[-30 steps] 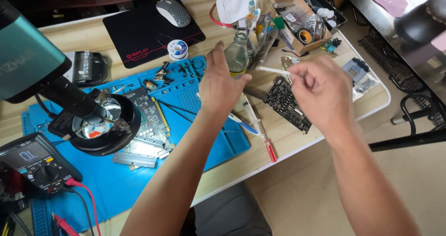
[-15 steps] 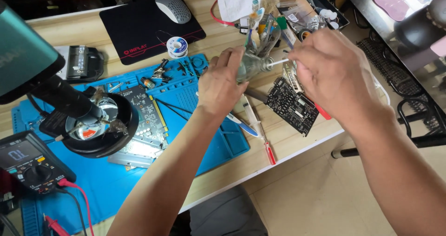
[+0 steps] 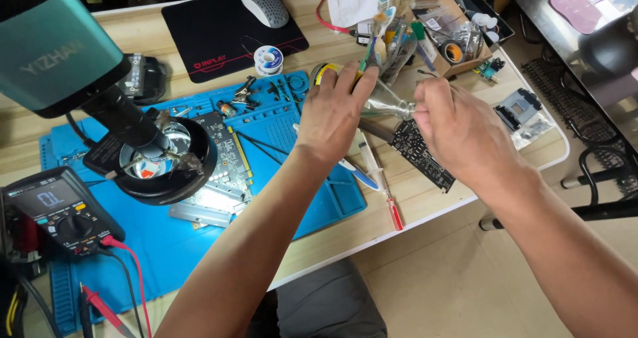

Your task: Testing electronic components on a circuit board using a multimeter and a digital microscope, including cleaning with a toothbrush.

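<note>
My left hand [image 3: 334, 111] grips a small clear bottle [image 3: 384, 101] with a cone-shaped top, tilted on its side above the desk. My right hand [image 3: 458, 128] pinches the bottle's narrow nozzle end between thumb and fingers. Under both hands lies a black circuit board [image 3: 425, 157] on the wooden desk. A red-handled screwdriver [image 3: 385, 192] and a blue-and-white pen-like tool [image 3: 355, 172] rest just below my left hand, by the edge of the blue work mat [image 3: 292, 132].
A microscope with a ring light [image 3: 159, 162] stands over a graphics card [image 3: 229, 172] on the mat. A multimeter [image 3: 56, 212] with red leads is at the left. A solder spool [image 3: 268, 59], mouse [image 3: 262, 4] and tool-filled box [image 3: 438, 35] sit at the back.
My hands have come together: the left took hold of the clear bottle and tilted it, and the right moved in from the right onto its nozzle.
</note>
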